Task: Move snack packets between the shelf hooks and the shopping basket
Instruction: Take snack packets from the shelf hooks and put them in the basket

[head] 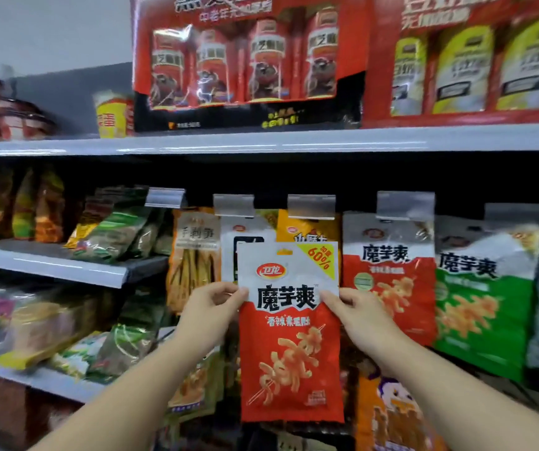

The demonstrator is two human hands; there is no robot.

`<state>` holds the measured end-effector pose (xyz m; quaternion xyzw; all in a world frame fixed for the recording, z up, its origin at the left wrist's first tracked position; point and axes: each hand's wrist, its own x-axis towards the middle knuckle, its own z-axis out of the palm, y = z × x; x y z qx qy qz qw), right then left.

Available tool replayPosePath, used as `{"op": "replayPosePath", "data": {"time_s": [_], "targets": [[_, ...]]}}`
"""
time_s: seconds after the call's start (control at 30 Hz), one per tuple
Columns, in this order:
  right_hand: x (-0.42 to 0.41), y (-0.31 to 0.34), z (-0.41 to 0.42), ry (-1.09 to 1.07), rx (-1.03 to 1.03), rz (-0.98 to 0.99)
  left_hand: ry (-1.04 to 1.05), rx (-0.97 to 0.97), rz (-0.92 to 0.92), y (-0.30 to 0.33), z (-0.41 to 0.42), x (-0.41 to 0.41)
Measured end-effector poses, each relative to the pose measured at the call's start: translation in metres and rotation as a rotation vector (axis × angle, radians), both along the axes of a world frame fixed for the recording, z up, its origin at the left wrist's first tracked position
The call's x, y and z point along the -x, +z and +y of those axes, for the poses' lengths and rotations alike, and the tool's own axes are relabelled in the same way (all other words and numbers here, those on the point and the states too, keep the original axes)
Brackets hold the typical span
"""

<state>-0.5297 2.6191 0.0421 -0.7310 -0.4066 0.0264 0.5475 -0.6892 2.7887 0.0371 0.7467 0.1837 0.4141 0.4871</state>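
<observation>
Head view: both arms reach up toward a row of hanging snack packets beneath a grey shelf edge (261,143). Clear plastic hook tags (311,206) line the dark gap under it, with packets crowding either side and little free room between them. A red-and-white snack packet (289,333) is held upright in front of the hanging rows, just below the tags. The left hand (208,312) pinches its left edge, the right hand (360,315) its right edge, both clamped near the packet's upper half.
</observation>
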Motion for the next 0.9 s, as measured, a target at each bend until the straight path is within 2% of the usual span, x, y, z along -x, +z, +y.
{"op": "replayPosePath", "data": {"time_s": [0.17, 0.33, 0.6, 0.73, 0.9], "targets": [[-0.058, -0.001, -0.062, -0.183, -0.031, 0.030, -0.134, 0.015, 0.069, 0.013, -0.046, -0.086], [-0.096, 0.008, -0.093, -0.262, -0.121, 0.078, -0.181, -0.014, 0.087, 0.032, -0.075, -0.145], [-0.125, 0.044, -0.109, -0.290, -0.196, -0.055, -0.213, -0.065, -0.075, 0.060, -0.089, -0.192], [-0.139, 0.055, -0.103, -0.288, -0.228, -0.003, -0.185, -0.081, -0.148, 0.068, -0.094, -0.205], [-0.151, 0.057, -0.097, -0.362, -0.227, -0.047, -0.203, -0.056, -0.204, 0.070, -0.094, -0.221]]}}
